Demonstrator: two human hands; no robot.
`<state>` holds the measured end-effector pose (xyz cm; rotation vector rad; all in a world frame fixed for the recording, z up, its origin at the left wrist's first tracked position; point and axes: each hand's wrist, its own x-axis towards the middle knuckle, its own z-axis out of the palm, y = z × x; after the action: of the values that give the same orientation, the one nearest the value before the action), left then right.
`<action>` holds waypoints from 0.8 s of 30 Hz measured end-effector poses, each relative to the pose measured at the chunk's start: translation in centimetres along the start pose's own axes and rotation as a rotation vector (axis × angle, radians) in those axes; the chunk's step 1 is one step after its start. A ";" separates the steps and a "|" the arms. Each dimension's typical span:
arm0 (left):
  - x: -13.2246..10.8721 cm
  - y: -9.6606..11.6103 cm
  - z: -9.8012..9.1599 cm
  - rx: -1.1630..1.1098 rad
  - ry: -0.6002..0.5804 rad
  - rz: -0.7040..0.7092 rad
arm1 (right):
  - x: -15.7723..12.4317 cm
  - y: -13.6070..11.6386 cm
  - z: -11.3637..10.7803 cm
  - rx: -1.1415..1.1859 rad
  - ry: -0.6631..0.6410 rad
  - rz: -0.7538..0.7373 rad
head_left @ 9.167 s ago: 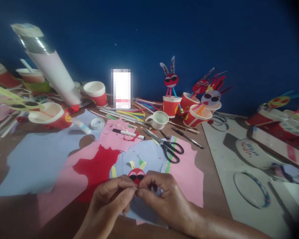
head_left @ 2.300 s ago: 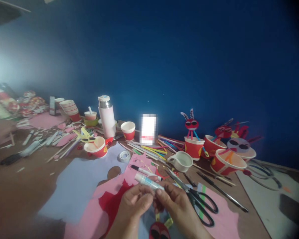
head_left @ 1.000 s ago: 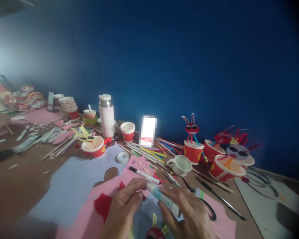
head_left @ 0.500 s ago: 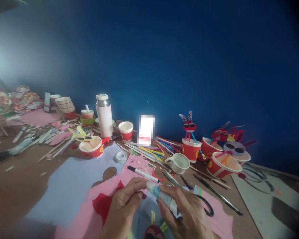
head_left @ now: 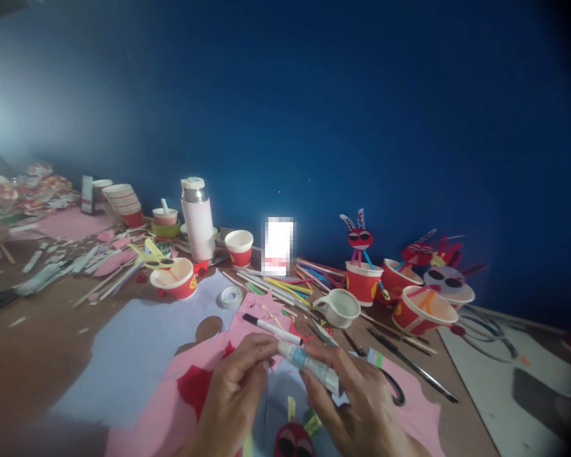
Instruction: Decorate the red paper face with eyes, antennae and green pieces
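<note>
My right hand point(head_left: 361, 400) is closed around a glue stick point(head_left: 311, 368), which slants with one end toward my left fingertips. My left hand point(head_left: 235, 387) is pinched at that end; whatever sits between its fingers is too small or hidden to name. Below the glue stick lies a red paper face point(head_left: 292, 441) with dark glasses and yellow-green strips, partly cut off by the lower edge. Under both hands are pink paper point(head_left: 157, 393) and a red paper scrap point(head_left: 193, 387). Just beyond my fingers rests a black-capped white marker point(head_left: 273, 329).
A white cup with a handle point(head_left: 341, 309), a tape roll point(head_left: 230, 297) and scissors point(head_left: 393, 385) lie around. Red paper cups with paper figures point(head_left: 363, 282) stand at right. A thermos point(head_left: 197, 222) and a blurred bright screen point(head_left: 279, 244) stand near the blue wall.
The view has shifted slightly, with more of the red face showing at the bottom. Both hands keep nearly the same pose around the glue stick.
</note>
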<state>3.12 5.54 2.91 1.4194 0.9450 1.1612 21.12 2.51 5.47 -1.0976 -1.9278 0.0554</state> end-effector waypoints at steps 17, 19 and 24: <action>0.0 1.4 0.8 -0.505 0.080 -0.360 | 0.6 0.3 0.6 -0.109 0.126 -0.146; 0.0 1.6 0.8 -0.500 0.086 -0.350 | 0.7 0.3 0.5 -0.110 0.112 -0.149; 0.3 -0.1 0.6 -0.553 0.064 -0.383 | 0.7 0.1 0.4 -0.155 0.128 -0.154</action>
<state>3.80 5.68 2.86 0.7257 0.8100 1.0694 20.76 3.26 5.68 -1.0235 -1.9188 -0.2475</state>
